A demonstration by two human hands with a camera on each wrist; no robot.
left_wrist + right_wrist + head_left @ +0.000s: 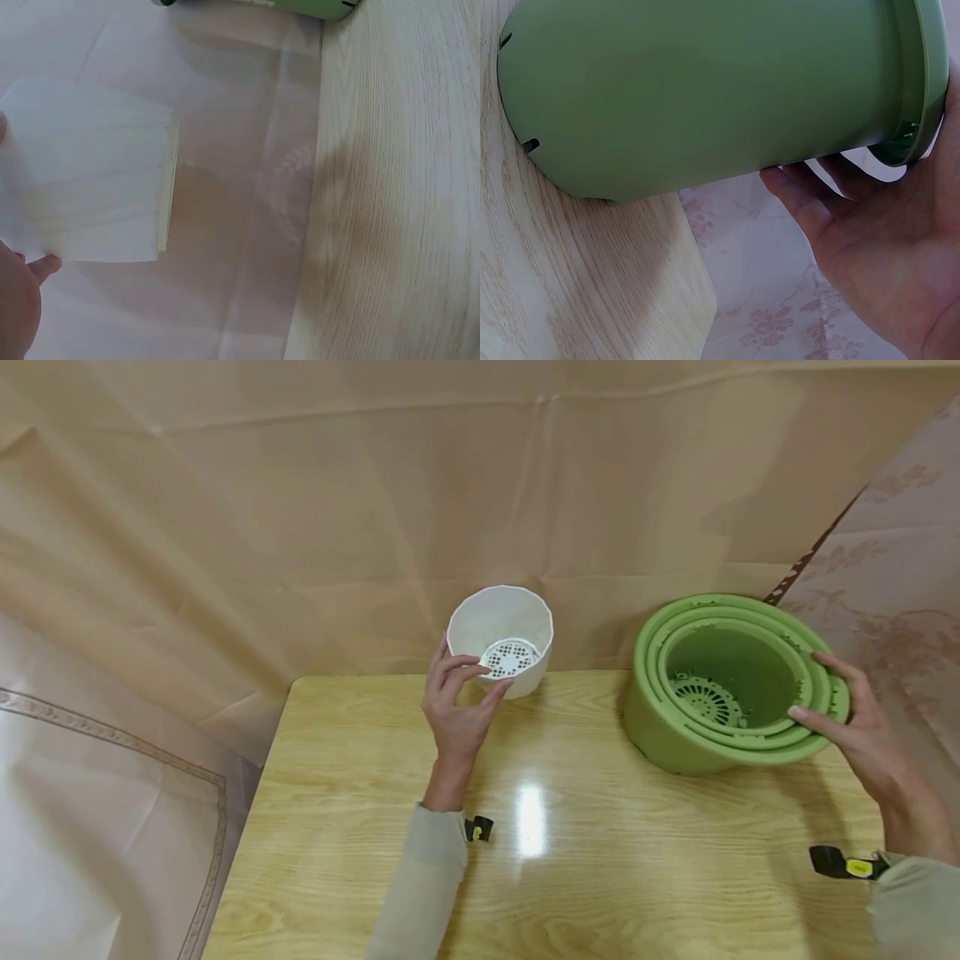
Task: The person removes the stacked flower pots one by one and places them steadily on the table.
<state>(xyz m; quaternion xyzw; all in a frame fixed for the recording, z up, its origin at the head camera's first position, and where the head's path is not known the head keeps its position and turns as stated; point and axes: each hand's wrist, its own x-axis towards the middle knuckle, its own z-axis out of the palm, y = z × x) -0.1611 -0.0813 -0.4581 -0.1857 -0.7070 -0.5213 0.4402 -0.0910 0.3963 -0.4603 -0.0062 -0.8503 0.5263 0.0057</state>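
Note:
In the head view, my left hand [457,706] grips the near left side of a white flowerpot [491,614], thumb outside near the front. A white perforated disc [510,658] shows at the pot's bottom. The left wrist view has this white pot [90,172] held off the tabletop, part of the left hand [19,307] at its side. To the right, my right hand [873,735] holds the rim of nested green flowerpots [675,747], thumb over the top. The right wrist view shows fingers of the right hand [889,255] beneath the outer green pot's [705,82] rim.
Both pots are at the far edge of a light wooden table [360,768]. Behind it hangs a beige cloth [450,485]; a pink flowered cloth [892,560] is at the right. A pale cloth [97,810] with a patterned band lies left of the table.

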